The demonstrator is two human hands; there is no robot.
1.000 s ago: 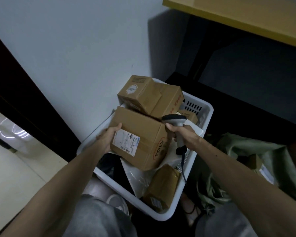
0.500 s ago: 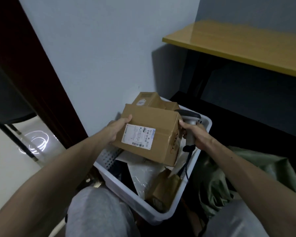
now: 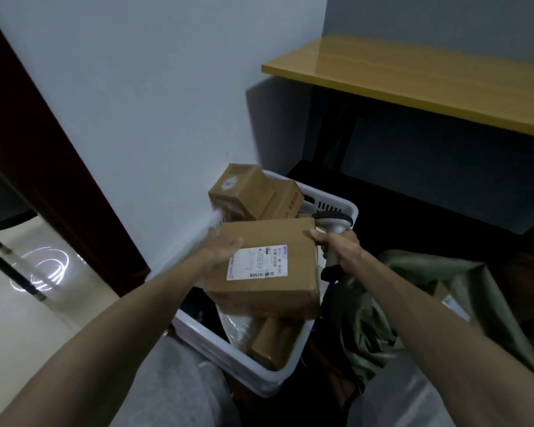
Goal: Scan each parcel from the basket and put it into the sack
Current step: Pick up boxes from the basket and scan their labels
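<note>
Both hands hold the stiff box (image 3: 269, 291), likely light: left hand (image 3: 224, 246) pinches its side, right hand (image 3: 339, 246) grips the scanner (image 3: 333, 221).

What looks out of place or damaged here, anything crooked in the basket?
Nothing looks damaged or spilled. The only untidy spot is the far end of the basket, where two boxes lie tilted and stick up above the rim by the wall. The held box in the left hand looks intact, label facing up.
</note>
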